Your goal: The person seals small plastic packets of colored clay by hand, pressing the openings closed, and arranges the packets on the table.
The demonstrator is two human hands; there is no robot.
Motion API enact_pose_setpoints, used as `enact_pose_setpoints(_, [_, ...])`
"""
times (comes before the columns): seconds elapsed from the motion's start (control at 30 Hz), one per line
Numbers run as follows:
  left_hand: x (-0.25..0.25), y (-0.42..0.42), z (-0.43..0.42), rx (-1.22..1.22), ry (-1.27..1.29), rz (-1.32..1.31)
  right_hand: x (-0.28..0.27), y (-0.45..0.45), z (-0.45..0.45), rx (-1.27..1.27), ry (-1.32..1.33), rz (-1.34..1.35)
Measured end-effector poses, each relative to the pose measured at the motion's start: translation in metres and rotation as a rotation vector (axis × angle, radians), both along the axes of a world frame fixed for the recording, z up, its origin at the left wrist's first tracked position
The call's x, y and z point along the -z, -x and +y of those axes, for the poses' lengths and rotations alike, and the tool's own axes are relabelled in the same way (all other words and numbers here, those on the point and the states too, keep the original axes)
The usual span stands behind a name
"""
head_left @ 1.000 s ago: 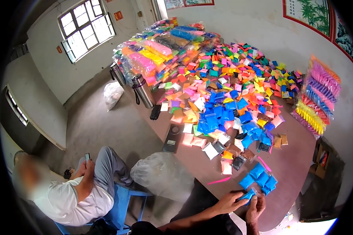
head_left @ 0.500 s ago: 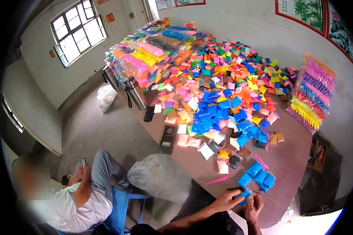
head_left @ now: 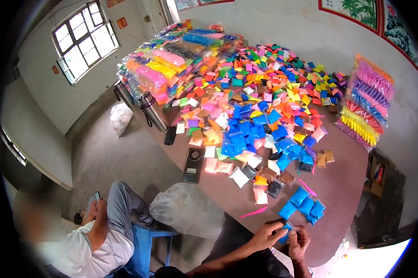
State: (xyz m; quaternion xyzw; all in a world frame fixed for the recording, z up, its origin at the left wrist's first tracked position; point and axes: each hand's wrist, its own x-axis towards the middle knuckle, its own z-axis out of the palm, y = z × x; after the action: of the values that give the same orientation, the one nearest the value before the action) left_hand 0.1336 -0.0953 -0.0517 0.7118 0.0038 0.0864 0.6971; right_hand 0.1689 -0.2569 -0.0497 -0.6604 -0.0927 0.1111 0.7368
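At the table's near edge, my left hand [head_left: 267, 235] and my right hand [head_left: 299, 243] pinch a small blue packet [head_left: 287, 230] between them, one at each side. The fingers of both hands are closed on it and partly cover it. Just beyond lies a small group of similar blue packets [head_left: 303, 204]. A pink plastic stick [head_left: 254, 212] rests to the left of that group, and another pink stick [head_left: 306, 187] lies behind it. Several black, brown, white and pale pink packets, among them a black one [head_left: 275, 188], lie a little farther off.
A big heap of coloured packets [head_left: 264, 83] and bulging clear bags [head_left: 167, 65] covers the brown table [head_left: 343, 185]. Steel flasks [head_left: 153, 111] and a black phone [head_left: 193, 165] stand or lie along its left edge. A seated person [head_left: 97, 231] and a plastic bag [head_left: 185, 206] are left.
The view has shifted slightly, so the scene sits a little farther left. Both hands keep hold of the blue packet, and the right fingers have moved slightly on it.
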Motion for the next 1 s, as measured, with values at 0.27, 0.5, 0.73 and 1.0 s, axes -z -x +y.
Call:
enact_pose_setpoints(0.27, [-0.008,0.002,-0.001,0.039,0.088,0.072,0.011,-0.002,-0.002,-0.013,0.065,-0.095])
enact_pose_setpoints(0.5, [0.004,0.002,-0.003,-0.091,0.04,0.076,-0.004,-0.002,0.0,-0.037,0.166,-0.109])
enact_pose_setpoints(0.73, [-0.009,0.001,-0.006,-0.088,0.079,0.146,-0.005,-0.003,-0.002,-0.008,0.096,-0.013])
enact_pose_setpoints(1.0, [-0.006,-0.001,-0.004,-0.079,0.052,0.172,-0.002,-0.007,0.0,0.05,0.109,-0.131])
